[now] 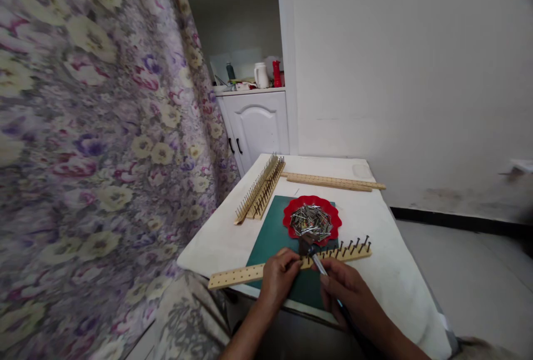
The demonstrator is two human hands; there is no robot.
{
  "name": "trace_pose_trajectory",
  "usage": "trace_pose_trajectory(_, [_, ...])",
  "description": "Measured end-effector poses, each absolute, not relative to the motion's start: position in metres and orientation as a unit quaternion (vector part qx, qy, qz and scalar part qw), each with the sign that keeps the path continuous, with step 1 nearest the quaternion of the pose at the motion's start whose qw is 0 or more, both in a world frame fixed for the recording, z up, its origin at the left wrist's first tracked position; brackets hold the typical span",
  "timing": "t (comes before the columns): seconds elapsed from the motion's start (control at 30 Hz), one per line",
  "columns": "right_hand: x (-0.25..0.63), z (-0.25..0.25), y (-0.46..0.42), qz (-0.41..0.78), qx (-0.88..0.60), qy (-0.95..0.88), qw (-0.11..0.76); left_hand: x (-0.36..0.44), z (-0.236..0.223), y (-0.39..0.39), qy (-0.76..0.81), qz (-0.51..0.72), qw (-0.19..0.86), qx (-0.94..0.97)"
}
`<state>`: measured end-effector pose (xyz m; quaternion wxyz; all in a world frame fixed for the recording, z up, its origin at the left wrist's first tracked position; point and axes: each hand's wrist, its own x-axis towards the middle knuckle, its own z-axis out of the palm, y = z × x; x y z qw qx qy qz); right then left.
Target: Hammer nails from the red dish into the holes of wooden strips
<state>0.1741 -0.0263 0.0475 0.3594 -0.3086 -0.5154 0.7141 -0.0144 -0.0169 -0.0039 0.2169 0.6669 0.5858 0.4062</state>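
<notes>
A long wooden strip (233,277) with a row of holes lies across a green mat (270,235) on a white table (375,271). Dark nails stand in its right half. My left hand (280,282) is closed in a pinch on the strip's middle; whether it holds a nail is too small to tell. My right hand (348,291) grips the handle of a hammer (310,252), whose head sits just over the strip beside my left fingers. A red dish (333,217) heaped with loose nails stands right behind the strip.
Two nail-filled strips (260,189) lie at the table's far left, and plain wooden strips (333,181) along its far edge. A flowered curtain (104,127) hangs on the left. A white cabinet (258,124) with a jug and bottles stands behind. A white wall is on the right.
</notes>
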Motion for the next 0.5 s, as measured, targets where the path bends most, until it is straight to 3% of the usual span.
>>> trace_pose_trajectory(0.13, [0.186, 0.054, -0.018, 0.695, -0.316, -0.505, 0.403, -0.019, 0.002, -0.02, 0.587, 0.397, 0.201, 0.677])
trace_pose_trajectory(0.33, [0.205, 0.059, -0.001, 0.667, -0.319, -0.495, 0.456, -0.038, 0.008, -0.031, 0.621, 0.293, 0.094, 0.721])
trace_pose_trajectory(0.5, [0.214, 0.065, 0.006, 0.653, -0.317, -0.493, 0.48, -0.039, 0.001, -0.034, 0.636, 0.267, 0.099, 0.717])
